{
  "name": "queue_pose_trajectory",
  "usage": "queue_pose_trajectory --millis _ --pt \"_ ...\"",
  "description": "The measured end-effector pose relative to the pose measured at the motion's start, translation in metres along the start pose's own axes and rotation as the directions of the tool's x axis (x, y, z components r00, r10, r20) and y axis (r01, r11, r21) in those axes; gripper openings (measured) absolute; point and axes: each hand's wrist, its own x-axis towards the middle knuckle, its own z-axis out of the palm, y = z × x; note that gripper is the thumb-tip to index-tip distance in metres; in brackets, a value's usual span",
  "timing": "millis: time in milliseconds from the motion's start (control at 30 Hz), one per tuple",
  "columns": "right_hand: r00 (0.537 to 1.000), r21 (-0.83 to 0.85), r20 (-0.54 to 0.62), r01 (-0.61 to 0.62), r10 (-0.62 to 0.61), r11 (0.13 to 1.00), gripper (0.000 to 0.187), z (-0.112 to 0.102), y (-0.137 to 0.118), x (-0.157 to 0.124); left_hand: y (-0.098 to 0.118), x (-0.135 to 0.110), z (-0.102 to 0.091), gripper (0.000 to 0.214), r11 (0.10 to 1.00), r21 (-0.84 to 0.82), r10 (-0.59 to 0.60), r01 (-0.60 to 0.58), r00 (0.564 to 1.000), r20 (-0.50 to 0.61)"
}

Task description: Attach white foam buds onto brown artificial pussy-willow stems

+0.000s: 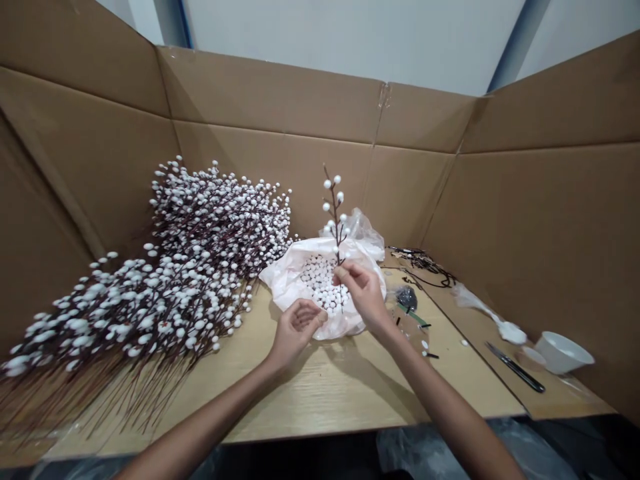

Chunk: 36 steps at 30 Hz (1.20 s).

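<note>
My right hand (pixel 361 288) pinches the thin brown stem of an artificial berry branch (pixel 336 212), holding it upright with white berries along its upper part. Its bare tip points up. Below it, an opened white plastic bag (pixel 280 275) holds many loose white berries (pixel 320 280). My left hand (pixel 299 327) is at the bag's near edge, fingers curled and thumb meeting the fingertips. Whatever is in that pinch, if anything, is too small to make out.
Piles of finished-looking white berry branches (pixel 150 307) fill the left side. Dark stems (pixel 425 267) lie at the back right. A craft knife (pixel 515 367), a white cup (pixel 563 352) and a small white bag (pixel 510 331) are at right. Cardboard walls (pixel 280 93) enclose the table.
</note>
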Motion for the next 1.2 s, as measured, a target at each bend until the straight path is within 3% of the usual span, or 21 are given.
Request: queue_pose_trajectory --millis 100,200,367,433,600,767,1033,1200 --pt "0.992 0.027 -0.009 0.127 -0.127 0.992 0.019 -0.010 -0.026 0.022 0.001 0.006 -0.005 0.026 0.995 0.080 0.060 -0.061 0.998 0.018" --pt "0.972 0.125 -0.042 0.233 -0.230 0.964 0.014 -0.016 -0.050 0.037 0.009 0.015 -0.009 0.030 0.946 0.303 0.088 -0.116 0.991 0.105" --pt "0.947 0.218 -0.066 0.321 -0.314 0.922 0.013 -0.024 -0.075 0.041 0.027 0.039 -0.006 0.047 0.736 0.603 0.103 -0.307 0.932 0.348" --pt "0.947 0.220 -0.081 0.321 -0.311 0.921 0.014 -0.028 -0.080 0.040 0.029 0.054 0.000 0.046 0.673 0.648 0.097 -0.357 0.911 0.401" --pt "0.952 0.236 -0.084 0.305 -0.293 0.923 0.012 -0.037 -0.082 0.040 0.013 0.092 0.018 0.024 0.635 0.676 0.052 -0.374 0.894 0.445" --pt "0.949 0.233 -0.059 0.315 -0.310 0.920 0.013 -0.047 -0.082 0.044 -0.006 0.109 0.030 0.017 0.594 0.707 0.006 -0.383 0.881 0.472" --pt "0.953 0.277 -0.039 0.298 -0.300 0.913 0.013 -0.053 -0.078 0.053 -0.018 0.115 0.039 0.017 0.618 0.725 -0.016 -0.304 0.917 0.399" --pt "0.956 0.279 -0.035 0.290 -0.292 0.915 0.014 -0.059 -0.077 0.055 0.013 0.119 0.037 0.022 0.745 0.627 -0.057 -0.227 0.915 0.399"
